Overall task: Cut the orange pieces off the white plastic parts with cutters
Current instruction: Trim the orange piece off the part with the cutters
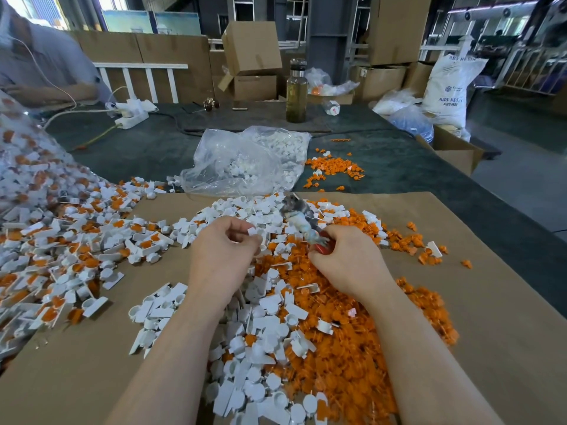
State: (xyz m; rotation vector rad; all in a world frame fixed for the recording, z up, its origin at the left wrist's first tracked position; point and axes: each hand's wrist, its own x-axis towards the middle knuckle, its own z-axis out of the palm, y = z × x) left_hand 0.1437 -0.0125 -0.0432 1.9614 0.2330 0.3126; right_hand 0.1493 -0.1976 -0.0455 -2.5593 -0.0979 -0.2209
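Two hands worked over the cardboard-covered worktop [460,302]. Left hand [221,250] pinched a white plastic part [252,231] between its fingers. Right hand [343,256] gripped the cutters [302,220], fingers curled round the red handles; blade end blurred, apparently closed. Orange pieces [352,348] lay heaped beneath.

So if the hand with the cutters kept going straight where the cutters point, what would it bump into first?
The right hand aims the cutters up-left. They would probably meet the white plastic parts piled just ahead, then the clear bag, though depth is hard to judge.
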